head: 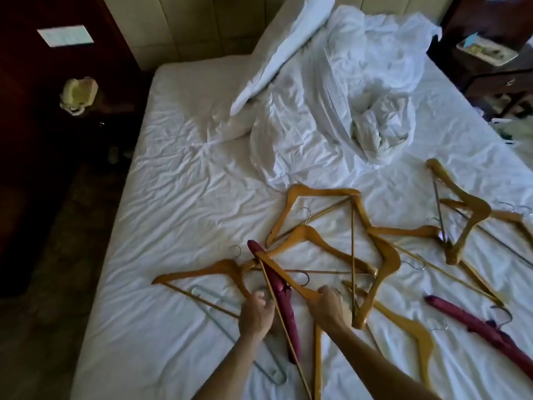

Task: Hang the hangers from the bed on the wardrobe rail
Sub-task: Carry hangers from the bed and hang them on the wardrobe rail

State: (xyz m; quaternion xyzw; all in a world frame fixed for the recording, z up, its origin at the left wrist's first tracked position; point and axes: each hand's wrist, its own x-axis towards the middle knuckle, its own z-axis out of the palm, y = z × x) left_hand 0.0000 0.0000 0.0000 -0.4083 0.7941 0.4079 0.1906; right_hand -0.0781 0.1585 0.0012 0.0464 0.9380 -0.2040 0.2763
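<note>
The person's right hand [328, 306] grips a wooden hanger [288, 280] at its neck, fingers curled round the wood just beside the metal hook [302, 278]. That hanger lies tilted across a padded maroon hanger [277, 287], with its thin lower bar running down toward the bottom edge of the view. The left hand [256, 311] is just beside that bar, fingers curled at it; whether it truly holds the bar cannot be told. A grey wire hanger [230, 324] lies flat on the sheet under and left of the left wrist.

More wooden hangers lie in a tangled heap [346, 235] on the white bed [178, 203] just beyond the fingers, overlapping one another. A smaller group of wooden hangers [461, 209] sits well apart to the right, and a second maroon hanger [473, 321] lies near the right forearm. A crumpled white duvet [331, 111] is bunched toward the headboard.
</note>
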